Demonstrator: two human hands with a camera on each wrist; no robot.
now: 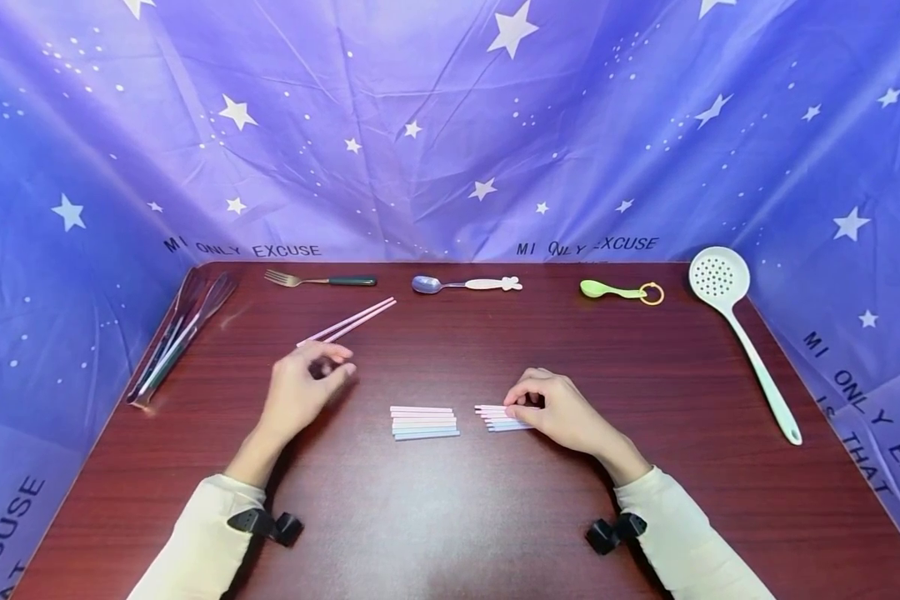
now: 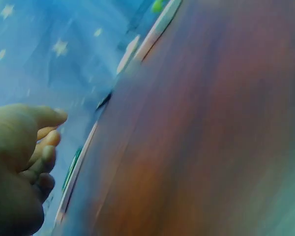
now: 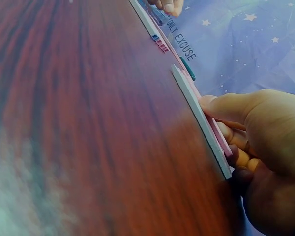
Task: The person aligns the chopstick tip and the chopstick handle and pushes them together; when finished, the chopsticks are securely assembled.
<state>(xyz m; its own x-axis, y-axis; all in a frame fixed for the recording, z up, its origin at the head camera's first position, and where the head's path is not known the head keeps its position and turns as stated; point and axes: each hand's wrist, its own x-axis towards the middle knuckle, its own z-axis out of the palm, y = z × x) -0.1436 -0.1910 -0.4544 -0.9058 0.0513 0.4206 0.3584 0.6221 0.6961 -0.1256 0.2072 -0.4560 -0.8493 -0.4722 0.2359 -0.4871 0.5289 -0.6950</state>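
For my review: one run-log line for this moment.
left hand: empty, near pink chopsticks | right hand: pinching right stick row | left stick row: untouched

Two slim pink chopsticks are laid aslant on the table. Nearer the front, pale pink and blue sticks are arranged flat in two groups; the right group is gripped and partly covered by the right hand.

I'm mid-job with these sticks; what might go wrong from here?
The right hand is at the right row of sticks, which lie close together, so lifting one may drag its neighbours. The left row lies across a narrow gap and could get bumped. The left hand is near the two pink chopsticks and might knock them askew.
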